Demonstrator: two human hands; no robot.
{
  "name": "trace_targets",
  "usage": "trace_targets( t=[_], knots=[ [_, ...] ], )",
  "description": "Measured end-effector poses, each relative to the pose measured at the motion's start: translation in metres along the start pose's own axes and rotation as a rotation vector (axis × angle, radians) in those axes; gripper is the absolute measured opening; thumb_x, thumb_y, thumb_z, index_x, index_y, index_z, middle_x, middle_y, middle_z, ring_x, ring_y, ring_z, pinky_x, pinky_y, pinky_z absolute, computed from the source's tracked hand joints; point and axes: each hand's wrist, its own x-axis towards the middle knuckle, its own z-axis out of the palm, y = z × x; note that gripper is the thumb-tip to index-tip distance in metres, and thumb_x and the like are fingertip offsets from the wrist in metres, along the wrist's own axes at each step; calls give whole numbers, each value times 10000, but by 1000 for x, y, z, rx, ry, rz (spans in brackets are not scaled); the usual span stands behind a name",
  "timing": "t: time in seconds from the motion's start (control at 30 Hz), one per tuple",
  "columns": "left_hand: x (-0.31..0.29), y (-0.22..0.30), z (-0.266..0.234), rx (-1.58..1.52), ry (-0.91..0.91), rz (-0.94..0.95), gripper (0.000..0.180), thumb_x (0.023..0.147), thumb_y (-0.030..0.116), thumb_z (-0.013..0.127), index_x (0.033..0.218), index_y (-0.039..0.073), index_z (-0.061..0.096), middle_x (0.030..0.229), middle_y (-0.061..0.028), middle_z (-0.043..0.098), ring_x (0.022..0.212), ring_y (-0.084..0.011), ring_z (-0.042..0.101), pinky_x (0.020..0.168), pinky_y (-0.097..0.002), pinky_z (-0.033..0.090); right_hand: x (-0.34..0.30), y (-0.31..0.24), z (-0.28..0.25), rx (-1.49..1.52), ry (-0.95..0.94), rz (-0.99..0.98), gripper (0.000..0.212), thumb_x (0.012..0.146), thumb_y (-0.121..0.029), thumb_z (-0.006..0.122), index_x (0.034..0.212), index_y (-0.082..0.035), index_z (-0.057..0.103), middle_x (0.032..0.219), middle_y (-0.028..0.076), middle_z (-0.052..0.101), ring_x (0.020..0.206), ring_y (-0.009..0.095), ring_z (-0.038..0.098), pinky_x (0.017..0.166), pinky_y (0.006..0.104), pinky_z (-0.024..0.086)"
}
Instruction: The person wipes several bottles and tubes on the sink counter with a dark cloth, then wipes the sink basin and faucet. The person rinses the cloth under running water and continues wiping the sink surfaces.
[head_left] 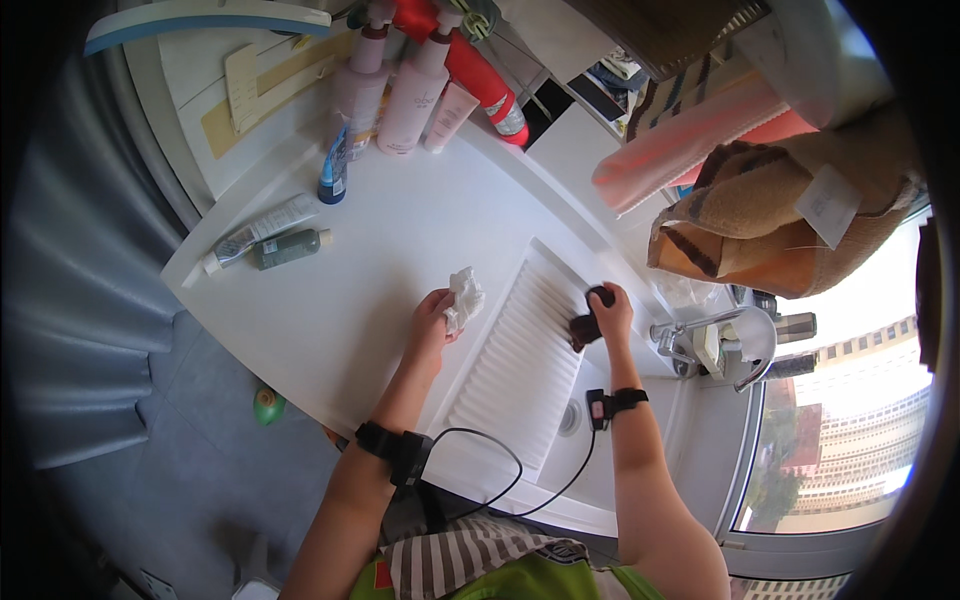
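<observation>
My left hand is closed round a crumpled white tissue, just above the white countertop. My right hand grips a small dark, nearly black object with a rounded upper end, over the far right side of the ribbed white washboard. What kind of thing it is, I cannot make out. Its lower end is close to the ribs; whether it touches them is unclear. Both wrists wear black straps with small devices, joined to a dark cable.
A faucet stands right of the sink with its drain. Pink pump bottles and a blue bottle stand at the back. A tube and a grey-green bottle lie left. A brown towel hangs at the right.
</observation>
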Motion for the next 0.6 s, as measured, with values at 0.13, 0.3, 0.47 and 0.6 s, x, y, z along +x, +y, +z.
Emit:
trace_targets(
  t=[0.13,0.3,0.47,0.6],
  knots=[
    [-4,4,-1,8,-7,6,213,949,223,529,1047,43,585,782,-15,572,596,-98,508,507,-217,399,12,-66,63,105,-82,-337,307,744,-54,688,1046,-42,636,1067,123,650,1013,332,591,903,384,476],
    [-9,6,2,-8,-61,-14,196,948,210,530,1021,36,583,742,-13,561,535,-85,461,465,-212,334,13,-89,117,-192,-48,-430,285,760,-91,594,1034,-43,658,1099,83,643,1084,284,549,841,412,481],
    [-14,6,4,-18,-64,34,172,957,182,508,989,27,576,720,-8,544,513,-74,422,447,-212,288,29,-67,111,-394,-164,-433,294,756,-111,608,1040,-85,678,1040,76,555,977,266,538,765,410,482],
    [-14,8,6,-36,-17,58,170,961,167,495,988,18,570,732,-12,537,512,-72,405,455,-214,278,7,-14,83,-454,-159,-265,285,777,-81,568,1029,-131,690,1059,96,548,979,285,542,770,404,494]
  ],
)
